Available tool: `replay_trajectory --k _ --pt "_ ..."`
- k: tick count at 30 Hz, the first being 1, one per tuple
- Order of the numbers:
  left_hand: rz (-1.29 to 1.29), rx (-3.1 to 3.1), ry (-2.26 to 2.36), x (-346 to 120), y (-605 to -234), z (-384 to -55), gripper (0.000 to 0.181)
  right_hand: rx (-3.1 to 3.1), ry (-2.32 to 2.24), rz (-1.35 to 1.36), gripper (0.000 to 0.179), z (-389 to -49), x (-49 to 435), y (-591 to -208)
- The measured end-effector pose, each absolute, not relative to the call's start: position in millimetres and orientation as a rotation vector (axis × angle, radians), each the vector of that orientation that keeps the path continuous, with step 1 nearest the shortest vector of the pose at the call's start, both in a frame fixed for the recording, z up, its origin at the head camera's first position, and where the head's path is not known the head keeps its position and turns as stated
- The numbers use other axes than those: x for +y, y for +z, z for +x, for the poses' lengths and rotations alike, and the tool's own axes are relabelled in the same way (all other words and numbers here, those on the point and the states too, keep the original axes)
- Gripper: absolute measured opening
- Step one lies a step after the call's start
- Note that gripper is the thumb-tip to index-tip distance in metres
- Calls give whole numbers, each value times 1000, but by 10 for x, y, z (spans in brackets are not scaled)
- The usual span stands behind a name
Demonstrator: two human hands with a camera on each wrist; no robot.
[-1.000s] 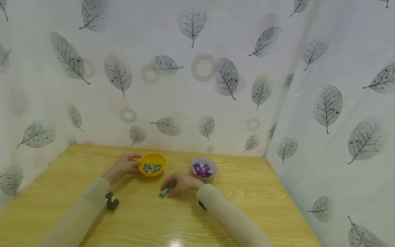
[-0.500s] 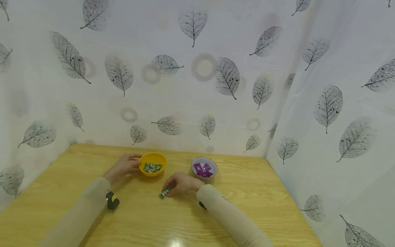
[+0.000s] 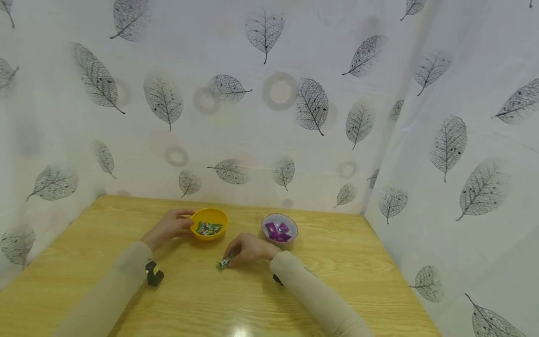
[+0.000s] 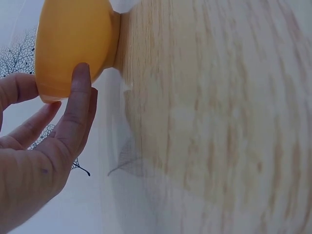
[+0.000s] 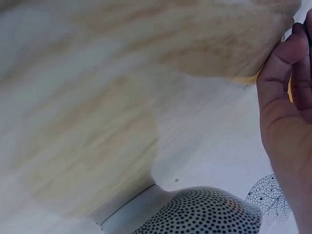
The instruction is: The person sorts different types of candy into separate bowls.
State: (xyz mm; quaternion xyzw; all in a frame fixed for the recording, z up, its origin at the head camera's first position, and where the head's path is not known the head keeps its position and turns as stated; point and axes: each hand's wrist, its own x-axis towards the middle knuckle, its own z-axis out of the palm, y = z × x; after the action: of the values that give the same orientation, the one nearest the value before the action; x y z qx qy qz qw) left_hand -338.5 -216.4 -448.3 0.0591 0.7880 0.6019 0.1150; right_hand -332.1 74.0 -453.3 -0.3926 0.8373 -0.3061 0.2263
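At the left side of a yellow bowl (image 3: 215, 214), my left hand (image 3: 169, 228) holds the wall between thumb and fingers. The left wrist view shows that hand (image 4: 53, 131) with its fingertips against the outside of the bowl (image 4: 73, 44). Several green wrapped candies (image 3: 208, 228) lie inside. In front of the bowl, my right hand (image 3: 249, 249) pinches one green wrapped candy (image 3: 224, 263) low over the table. The right hand (image 5: 287, 102) is partly cut off in the right wrist view, and its candy cannot be made out there.
A pale bowl (image 3: 265, 219) with several purple wrapped candies (image 3: 279, 232) stands behind the right wrist. Its black-dotted outside (image 5: 204, 214) fills the bottom of the right wrist view. The wooden table (image 3: 202, 304) ends at leaf-patterned curtains (image 3: 261, 131) at the back and sides.
The head view has shifted very slightly. The candy has turned a little in the right fingertips. My left hand keeps its place on the yellow bowl.
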Motion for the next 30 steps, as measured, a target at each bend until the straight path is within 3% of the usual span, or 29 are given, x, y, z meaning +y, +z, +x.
replay_trajectory --k 30 --pt "166 2335 1759 -2143 -4473 -3340 50 2310 -1008 -1038 17 -3329 739 -4449"
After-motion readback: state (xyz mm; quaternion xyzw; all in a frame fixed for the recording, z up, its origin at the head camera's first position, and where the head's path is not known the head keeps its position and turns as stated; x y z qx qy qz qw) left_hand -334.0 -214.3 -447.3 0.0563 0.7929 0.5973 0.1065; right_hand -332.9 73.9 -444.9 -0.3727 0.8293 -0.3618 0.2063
